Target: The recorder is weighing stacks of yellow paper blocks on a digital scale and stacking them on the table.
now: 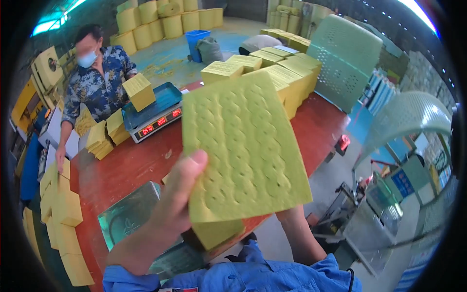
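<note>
Close up in the middle, a stack of yellow paper point(245, 146) with rows of scalloped, punched marks is held tilted above the table. My left hand point(182, 182) grips its left edge, thumb over the front face; the other fingers are behind it. My right hand point(289, 212) is at the lower right corner, mostly hidden behind the stack, so its fingers cannot be seen. Below the held stack lies another yellow paper block point(216, 234) at the table's near edge. Beside my left forearm sits a shiny green metal plate point(127, 208).
A red table point(131, 168) carries a digital scale point(155, 114) with a yellow block on it. More yellow stacks point(287, 73) stand at the far right, others point(65, 209) along the left edge. A masked person point(99, 80) stands across the table. Green plastic chairs point(345, 58) are at right.
</note>
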`<act>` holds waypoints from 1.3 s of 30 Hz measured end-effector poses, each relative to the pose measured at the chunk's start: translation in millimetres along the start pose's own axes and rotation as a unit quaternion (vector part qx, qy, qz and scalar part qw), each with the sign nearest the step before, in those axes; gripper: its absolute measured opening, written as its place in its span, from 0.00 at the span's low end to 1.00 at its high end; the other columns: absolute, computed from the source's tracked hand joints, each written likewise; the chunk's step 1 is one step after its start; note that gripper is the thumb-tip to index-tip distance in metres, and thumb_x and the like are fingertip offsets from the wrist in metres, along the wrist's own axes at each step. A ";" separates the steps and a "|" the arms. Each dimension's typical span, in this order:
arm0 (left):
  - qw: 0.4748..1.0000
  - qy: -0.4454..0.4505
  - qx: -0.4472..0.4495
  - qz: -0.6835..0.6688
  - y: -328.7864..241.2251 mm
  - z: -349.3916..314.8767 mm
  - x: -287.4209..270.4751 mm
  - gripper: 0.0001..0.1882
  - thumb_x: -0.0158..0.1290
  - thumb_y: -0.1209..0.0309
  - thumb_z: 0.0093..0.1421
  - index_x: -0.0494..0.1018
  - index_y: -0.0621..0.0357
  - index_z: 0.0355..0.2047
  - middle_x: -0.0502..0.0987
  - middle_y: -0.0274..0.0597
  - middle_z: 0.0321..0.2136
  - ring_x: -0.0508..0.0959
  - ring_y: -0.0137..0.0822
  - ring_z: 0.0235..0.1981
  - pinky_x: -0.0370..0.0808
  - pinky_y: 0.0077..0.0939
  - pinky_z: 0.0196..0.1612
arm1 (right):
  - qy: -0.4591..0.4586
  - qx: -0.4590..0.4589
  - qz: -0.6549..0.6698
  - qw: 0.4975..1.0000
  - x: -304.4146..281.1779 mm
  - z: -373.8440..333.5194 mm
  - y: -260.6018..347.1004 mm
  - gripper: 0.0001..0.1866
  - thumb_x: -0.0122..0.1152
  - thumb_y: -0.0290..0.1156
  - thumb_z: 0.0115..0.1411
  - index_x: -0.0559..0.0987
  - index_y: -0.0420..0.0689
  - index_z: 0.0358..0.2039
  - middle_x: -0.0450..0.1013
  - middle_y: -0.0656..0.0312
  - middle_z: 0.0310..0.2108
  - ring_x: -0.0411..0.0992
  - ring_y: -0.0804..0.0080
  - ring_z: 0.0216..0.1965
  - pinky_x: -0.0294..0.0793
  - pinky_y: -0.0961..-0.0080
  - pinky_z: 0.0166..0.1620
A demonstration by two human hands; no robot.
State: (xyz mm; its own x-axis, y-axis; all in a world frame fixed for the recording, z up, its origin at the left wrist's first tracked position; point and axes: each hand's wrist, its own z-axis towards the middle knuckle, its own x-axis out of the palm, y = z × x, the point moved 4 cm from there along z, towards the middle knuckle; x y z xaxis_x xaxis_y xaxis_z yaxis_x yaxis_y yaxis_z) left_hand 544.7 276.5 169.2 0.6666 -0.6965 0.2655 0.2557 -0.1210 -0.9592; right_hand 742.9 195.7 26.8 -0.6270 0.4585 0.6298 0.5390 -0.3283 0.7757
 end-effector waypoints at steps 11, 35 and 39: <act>0.991 -0.106 -0.031 -0.071 117.7 179.1 -10.0 0.35 0.48 0.62 0.69 0.52 0.65 0.70 0.64 0.46 0.63 0.65 0.34 0.63 0.61 0.33 0.66 | 0.008 0.120 -0.010 0.993 -87.7 189.5 -48.6 0.21 0.50 0.34 0.71 0.71 0.37 0.61 0.74 0.57 0.56 0.75 0.68 0.54 0.75 0.70 0.57; 0.701 0.001 0.228 0.675 129.9 226.3 -26.0 0.41 0.64 0.62 0.55 0.61 0.55 0.68 0.60 0.58 0.67 0.59 0.57 0.70 0.58 0.50 0.71 | 0.198 -0.046 -0.438 0.876 -86.1 188.7 -78.9 0.12 0.61 0.20 0.61 0.76 0.36 0.46 0.76 0.55 0.41 0.76 0.71 0.41 0.75 0.74 0.45; 0.647 -0.078 0.324 0.686 159.6 238.3 -37.0 0.28 0.56 0.78 0.59 0.69 0.54 0.61 0.66 0.52 0.63 0.68 0.54 0.63 0.73 0.44 0.63 | 0.172 -0.003 -0.356 0.918 -68.8 225.4 -95.1 0.10 0.58 0.24 0.67 0.76 0.37 0.47 0.78 0.58 0.38 0.75 0.74 0.40 0.76 0.75 0.45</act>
State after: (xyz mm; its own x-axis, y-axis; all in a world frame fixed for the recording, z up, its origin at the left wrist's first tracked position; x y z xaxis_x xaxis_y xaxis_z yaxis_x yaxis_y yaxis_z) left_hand 727.7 451.5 29.5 0.6273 0.2513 -0.7371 -0.4455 0.8921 -0.0750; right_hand 861.5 381.5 -99.6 -0.9604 0.2713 -0.0630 -0.0798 -0.0514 0.9955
